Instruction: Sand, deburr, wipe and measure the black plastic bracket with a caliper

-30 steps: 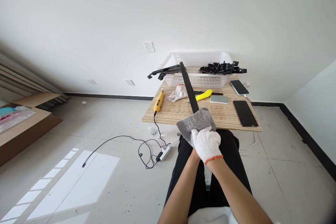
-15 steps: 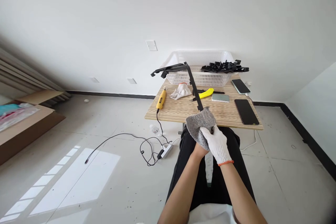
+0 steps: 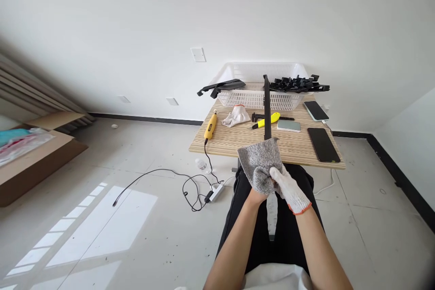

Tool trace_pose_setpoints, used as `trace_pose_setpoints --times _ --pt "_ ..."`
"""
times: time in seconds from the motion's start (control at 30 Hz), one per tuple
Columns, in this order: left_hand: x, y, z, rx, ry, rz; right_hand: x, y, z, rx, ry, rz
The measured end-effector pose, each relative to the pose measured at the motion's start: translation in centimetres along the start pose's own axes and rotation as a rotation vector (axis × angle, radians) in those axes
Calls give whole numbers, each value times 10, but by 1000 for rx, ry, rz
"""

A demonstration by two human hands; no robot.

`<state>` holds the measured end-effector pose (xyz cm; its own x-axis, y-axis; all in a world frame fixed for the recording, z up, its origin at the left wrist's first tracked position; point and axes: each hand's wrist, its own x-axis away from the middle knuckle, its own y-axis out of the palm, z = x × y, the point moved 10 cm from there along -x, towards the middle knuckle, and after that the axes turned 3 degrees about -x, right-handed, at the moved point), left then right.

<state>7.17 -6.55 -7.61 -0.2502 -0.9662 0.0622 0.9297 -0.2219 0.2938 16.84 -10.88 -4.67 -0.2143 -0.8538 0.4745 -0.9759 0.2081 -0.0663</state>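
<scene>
1. The long black strip (image 3: 267, 108) now stands nearly upright above the near edge of the surface (image 3: 238, 138); a second ago it leaned left toward the white basket (image 3: 258, 99).
2. The left hand (image 3: 258, 176), under a grey cloth (image 3: 260, 163), is clamped around the strip's lower end.
3. The gloved right hand (image 3: 288, 188) presses on the cloth, so both hands are together.
4. The cloth seems to have turned on the strip, a wiping stroke.

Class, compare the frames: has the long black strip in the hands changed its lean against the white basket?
Yes. The long black strip swung rightward to near upright, its tip now before the white basket middle, not the left end.
</scene>
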Motion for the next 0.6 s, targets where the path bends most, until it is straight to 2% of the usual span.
trace_pose_setpoints --times 0.07,0.13,0.3,0.37,0.47,0.6 --pt "2 10 -2 32 -46 -79 -1 3 1 -78 8 -29" --pt "3 15 -1 40 -58 -108 -4 2 5 -97 20 -23" --pt "3 20 12 22 -30 -186 -8 -6 11 -57 -21 71" --pt "1 14 16 46 -23 -164 -11 -6 14 -88 -36 101" --pt "-2 5 12 234 -87 -70 -17 -4 22 -256 -41 123" --pt "-3 6 7 483 -179 -3 -24 8 17 -525 -146 7"
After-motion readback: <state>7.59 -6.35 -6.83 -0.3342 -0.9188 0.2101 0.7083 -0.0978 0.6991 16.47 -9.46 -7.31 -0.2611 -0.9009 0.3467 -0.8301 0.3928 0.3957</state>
